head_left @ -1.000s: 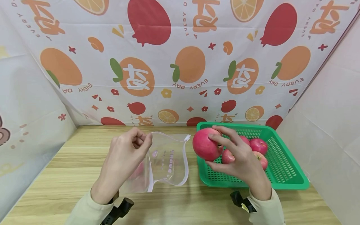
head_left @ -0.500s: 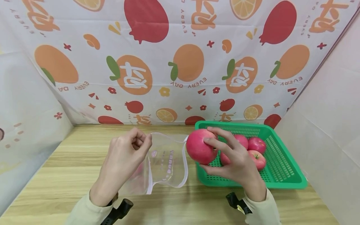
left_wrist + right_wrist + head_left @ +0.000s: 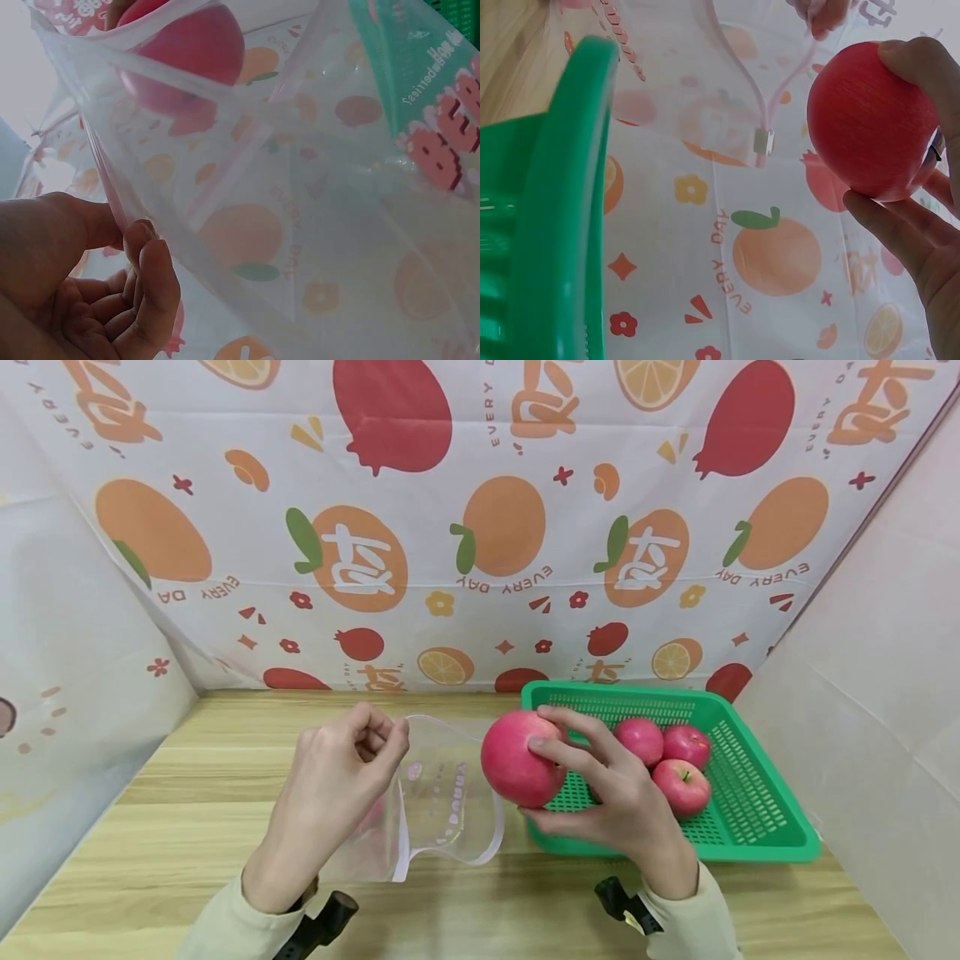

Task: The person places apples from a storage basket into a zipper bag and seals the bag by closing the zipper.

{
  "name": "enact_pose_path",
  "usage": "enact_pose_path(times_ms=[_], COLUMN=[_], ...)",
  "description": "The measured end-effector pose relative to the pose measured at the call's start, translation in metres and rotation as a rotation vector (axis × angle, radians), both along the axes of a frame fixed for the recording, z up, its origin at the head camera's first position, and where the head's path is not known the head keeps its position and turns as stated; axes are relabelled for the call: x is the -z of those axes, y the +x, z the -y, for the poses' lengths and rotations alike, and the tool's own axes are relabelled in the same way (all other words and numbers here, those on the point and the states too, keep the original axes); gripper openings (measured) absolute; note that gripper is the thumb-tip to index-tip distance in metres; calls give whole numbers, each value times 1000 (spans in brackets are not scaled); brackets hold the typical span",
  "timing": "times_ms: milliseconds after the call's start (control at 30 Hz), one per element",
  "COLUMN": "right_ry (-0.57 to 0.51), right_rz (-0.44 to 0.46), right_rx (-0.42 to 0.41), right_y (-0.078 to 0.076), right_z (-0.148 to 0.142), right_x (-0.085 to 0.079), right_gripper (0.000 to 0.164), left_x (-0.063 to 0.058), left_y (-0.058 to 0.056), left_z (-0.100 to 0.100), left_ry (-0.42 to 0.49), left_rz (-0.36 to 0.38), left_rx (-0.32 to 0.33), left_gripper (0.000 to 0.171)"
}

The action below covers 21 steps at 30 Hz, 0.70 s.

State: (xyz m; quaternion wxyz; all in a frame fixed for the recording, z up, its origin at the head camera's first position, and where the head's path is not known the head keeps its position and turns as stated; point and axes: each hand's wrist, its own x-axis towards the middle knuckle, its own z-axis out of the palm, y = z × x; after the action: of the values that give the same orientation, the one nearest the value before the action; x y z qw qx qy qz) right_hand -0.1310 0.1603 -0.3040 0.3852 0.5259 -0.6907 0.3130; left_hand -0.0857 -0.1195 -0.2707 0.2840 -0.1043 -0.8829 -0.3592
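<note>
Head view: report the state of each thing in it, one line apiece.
Plastic bag: unsealed, mouth open
Held apple: in the air, by the bag's mouth
Green basket: upright, uncovered
Basket apples: resting loose inside
Left hand: pinching the bag's edge
Right hand: gripping the held apple
Printed backdrop: hanging, creased

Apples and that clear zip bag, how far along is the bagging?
Looks done: a reddish shape inside the bag, probably an apple. In hand: the left hand pinches the bag's edge and the right hand holds one apple near its opening. Remaining: that one, plus at least three apples in the green basket if all are going in; the zip is unclosed too.
</note>
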Motion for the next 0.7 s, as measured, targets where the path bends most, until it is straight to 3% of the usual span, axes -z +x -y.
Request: enact_pose_path(times_ms=[333, 700], right_ry=[-5, 47], right_rz=[-70, -12], right_rx=[29, -4], right_y=[3, 7], right_z=[8, 14], right_x=[3, 6], right_gripper=[51, 53], left_x=[0, -1], left_y=[1, 1], left_z=[0, 0], left_ry=[0, -7], left_rz=[-2, -15], left_rx=[6, 3], left_gripper=[20, 21])
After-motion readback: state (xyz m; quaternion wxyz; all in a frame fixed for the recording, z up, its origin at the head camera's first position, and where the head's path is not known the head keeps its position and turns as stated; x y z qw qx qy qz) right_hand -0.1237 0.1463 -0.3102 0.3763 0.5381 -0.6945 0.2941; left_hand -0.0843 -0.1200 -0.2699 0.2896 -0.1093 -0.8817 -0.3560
